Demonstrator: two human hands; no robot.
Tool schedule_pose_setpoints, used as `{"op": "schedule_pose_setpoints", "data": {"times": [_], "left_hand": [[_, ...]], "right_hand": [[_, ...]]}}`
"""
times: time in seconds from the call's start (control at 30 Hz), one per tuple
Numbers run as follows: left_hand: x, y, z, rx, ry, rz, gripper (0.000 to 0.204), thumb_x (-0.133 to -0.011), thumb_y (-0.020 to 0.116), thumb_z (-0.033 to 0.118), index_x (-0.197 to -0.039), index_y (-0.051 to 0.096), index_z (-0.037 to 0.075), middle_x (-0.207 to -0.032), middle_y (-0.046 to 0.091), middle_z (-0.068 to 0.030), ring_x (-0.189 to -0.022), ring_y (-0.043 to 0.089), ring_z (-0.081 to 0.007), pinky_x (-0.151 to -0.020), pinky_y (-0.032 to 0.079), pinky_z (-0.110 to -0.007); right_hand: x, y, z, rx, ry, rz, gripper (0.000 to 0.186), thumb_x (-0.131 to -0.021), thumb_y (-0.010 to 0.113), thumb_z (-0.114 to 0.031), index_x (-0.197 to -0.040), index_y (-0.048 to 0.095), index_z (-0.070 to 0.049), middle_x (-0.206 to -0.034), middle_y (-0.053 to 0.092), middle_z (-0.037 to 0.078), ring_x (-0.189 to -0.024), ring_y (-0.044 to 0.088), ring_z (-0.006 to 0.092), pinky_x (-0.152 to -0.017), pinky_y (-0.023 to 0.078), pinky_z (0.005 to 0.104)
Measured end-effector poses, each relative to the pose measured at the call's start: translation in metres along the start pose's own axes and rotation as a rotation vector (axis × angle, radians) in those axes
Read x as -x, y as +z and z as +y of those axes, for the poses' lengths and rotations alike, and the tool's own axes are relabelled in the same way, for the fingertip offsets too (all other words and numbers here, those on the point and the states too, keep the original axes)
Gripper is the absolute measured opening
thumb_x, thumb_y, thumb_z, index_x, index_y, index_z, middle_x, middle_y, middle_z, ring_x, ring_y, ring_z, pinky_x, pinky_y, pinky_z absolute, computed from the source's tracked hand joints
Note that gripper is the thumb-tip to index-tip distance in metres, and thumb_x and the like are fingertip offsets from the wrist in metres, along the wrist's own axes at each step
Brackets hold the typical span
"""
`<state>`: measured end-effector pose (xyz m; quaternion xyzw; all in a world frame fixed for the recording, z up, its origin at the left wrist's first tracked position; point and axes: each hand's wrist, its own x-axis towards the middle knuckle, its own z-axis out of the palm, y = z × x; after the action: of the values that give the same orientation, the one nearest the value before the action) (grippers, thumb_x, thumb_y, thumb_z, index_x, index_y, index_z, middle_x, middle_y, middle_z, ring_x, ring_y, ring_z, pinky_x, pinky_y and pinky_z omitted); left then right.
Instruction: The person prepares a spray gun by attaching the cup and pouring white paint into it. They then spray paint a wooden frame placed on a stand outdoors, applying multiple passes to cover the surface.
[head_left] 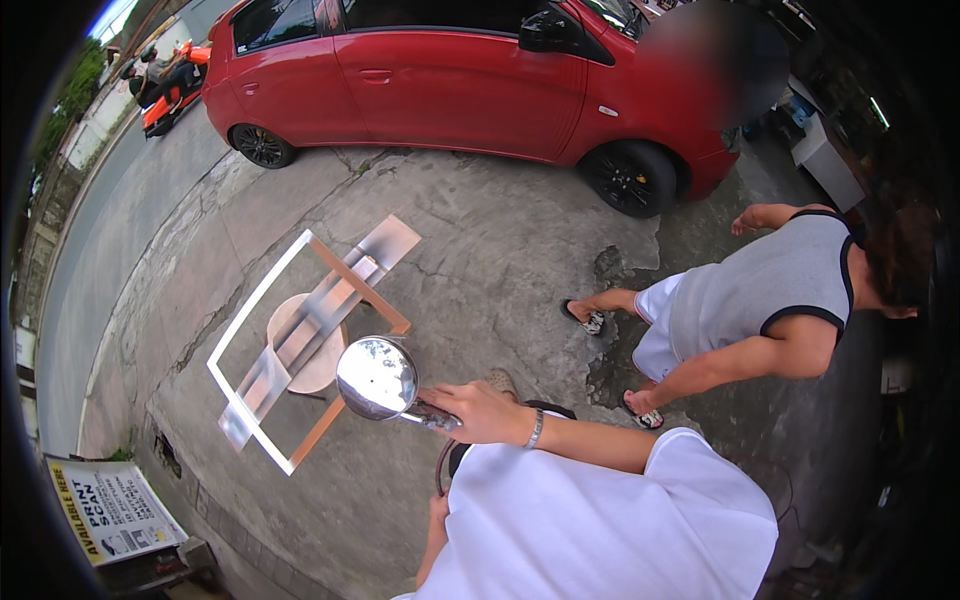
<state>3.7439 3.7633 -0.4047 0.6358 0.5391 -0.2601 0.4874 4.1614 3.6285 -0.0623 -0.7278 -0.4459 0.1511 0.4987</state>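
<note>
My right hand, with a metal band on its wrist, is closed around the handle of a spray gun. A round, shiny silver cup sits on the gun. Lower down, my left hand is partly hidden by my white shirt and appears closed on a thin dark hose. Just left of the cup is a rectangular frame, partly white and partly brown. It rests with a long, patchy grey-and-tan board over a round stool. The cup covers part of the frame's near side.
A red car stands across the back. To the right, a person in a grey sleeveless top bends forward. Riders on an orange motorcycle are on the road at far left. A printed sign stands lower left on cracked concrete.
</note>
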Motion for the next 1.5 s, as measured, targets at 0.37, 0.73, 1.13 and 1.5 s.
{"op": "schedule_pose_setpoints", "data": {"times": [0.37,0.73,1.13,1.5], "left_hand": [[0.000,-0.005,0.007,-0.053,-0.078,0.032,0.046,-0.095,0.068,0.038,-0.115,0.073,-0.003,-0.101,0.076,-0.0203,-0.099,0.071,-0.0228,-0.085,0.053,-0.038],[-0.008,-0.015,0.018,-0.039,-0.056,-0.031,0.054,-0.099,0.065,0.043,-0.109,0.070,-0.009,-0.090,0.074,-0.0169,-0.088,0.068,-0.0205,-0.081,0.052,-0.039],[-0.001,-0.008,0.017,-0.111,-0.061,-0.004,0.053,-0.100,0.062,0.043,-0.108,0.071,-0.009,-0.088,0.073,-0.0165,-0.086,0.066,-0.0204,-0.080,0.052,-0.039],[0.036,0.009,0.045,0.028,-0.210,0.034,0.053,-0.098,0.063,0.045,-0.118,0.071,-0.003,-0.105,0.075,-0.0208,-0.104,0.071,-0.0289,-0.090,0.052,-0.040]], "right_hand": [[-0.006,0.003,0.009,0.009,0.024,-0.017,0.061,-0.077,0.080,-0.013,-0.133,0.060,0.000,-0.103,0.069,0.012,-0.074,0.071,0.0299,-0.064,0.059,0.0350],[-0.016,-0.010,0.014,-0.042,0.022,0.011,0.047,-0.083,0.073,-0.017,-0.126,0.063,-0.002,-0.103,0.069,0.014,-0.075,0.070,0.0333,-0.063,0.057,0.0408],[-0.019,-0.017,0.037,-0.062,0.027,-0.015,0.056,-0.076,0.080,-0.012,-0.128,0.063,0.000,-0.109,0.069,0.015,-0.079,0.072,0.0312,-0.068,0.060,0.0373],[-0.038,-0.030,0.066,-0.108,-0.013,0.010,0.054,-0.080,0.077,-0.015,-0.130,0.063,-0.001,-0.103,0.070,0.016,-0.078,0.072,0.0326,-0.066,0.059,0.0387]]}}
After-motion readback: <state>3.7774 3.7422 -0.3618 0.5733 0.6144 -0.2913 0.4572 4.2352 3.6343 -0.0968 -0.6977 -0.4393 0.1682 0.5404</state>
